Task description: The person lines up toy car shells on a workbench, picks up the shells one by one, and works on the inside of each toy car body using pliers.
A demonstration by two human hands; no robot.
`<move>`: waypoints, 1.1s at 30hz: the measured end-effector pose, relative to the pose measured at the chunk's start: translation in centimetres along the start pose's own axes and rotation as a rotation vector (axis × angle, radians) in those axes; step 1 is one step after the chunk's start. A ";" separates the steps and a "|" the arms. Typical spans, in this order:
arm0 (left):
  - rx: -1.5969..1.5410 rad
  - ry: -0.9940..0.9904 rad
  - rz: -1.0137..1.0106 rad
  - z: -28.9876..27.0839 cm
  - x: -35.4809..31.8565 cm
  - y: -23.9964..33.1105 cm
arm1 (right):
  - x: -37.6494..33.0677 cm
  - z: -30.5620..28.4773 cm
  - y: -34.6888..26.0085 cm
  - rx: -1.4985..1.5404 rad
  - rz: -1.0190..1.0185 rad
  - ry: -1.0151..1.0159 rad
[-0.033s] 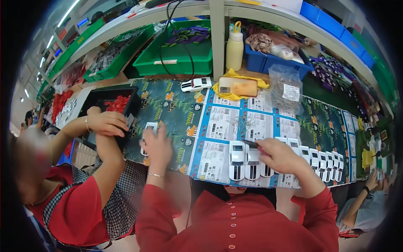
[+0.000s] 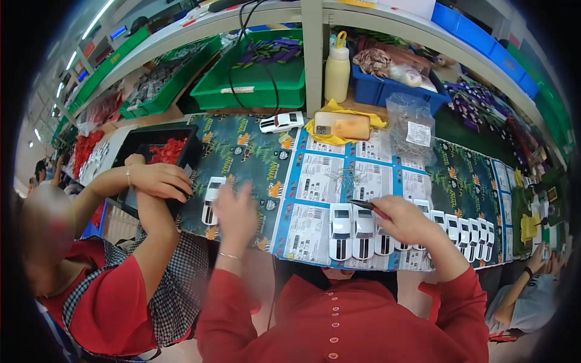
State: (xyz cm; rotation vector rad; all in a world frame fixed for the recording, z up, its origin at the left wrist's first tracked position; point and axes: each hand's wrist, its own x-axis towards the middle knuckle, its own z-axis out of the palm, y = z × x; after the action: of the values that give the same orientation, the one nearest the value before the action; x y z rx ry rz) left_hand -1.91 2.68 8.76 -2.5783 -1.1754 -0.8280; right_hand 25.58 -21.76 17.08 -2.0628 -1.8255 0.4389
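Note:
My left hand, blurred by motion, has its fingers apart and nothing visible in them. Just left of it a white toy car with black stripes lies on the dark green printed sheet. My right hand grips a slim dark pointed tool with a reddish handle. The tool's tip is over the row of white toy cars along the near table edge; my hand partly covers some cars. Beyond the tip lies a small heap of thin metal pieces.
Another white car lies farther back, near a phone on a yellow cloth. A clear bag, a yellow bottle and a green bin stand behind. At left, a co-worker's arms rest over a black tray.
My left hand has shifted right, off the white car, which now shows fully. My right hand has moved slightly, and the tool points a little farther left.

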 end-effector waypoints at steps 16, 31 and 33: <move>-0.778 -0.269 0.366 -1.6 -5.5 14.1 | 7.5 0.5 -1.4 -0.514 0.169 -0.309; -2.326 -0.391 -0.648 -3.1 -4.3 10.0 | 4.3 1.8 -1.8 -0.014 0.155 -0.013; -2.364 -0.363 -0.568 -2.9 -4.9 10.2 | 3.2 2.2 -3.2 0.144 0.154 -0.015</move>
State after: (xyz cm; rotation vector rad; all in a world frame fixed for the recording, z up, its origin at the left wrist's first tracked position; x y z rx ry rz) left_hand 1.90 -8.38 8.98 -3.5437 -0.8848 -3.7856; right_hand 22.12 -18.15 16.59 -2.1128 -1.5982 0.6102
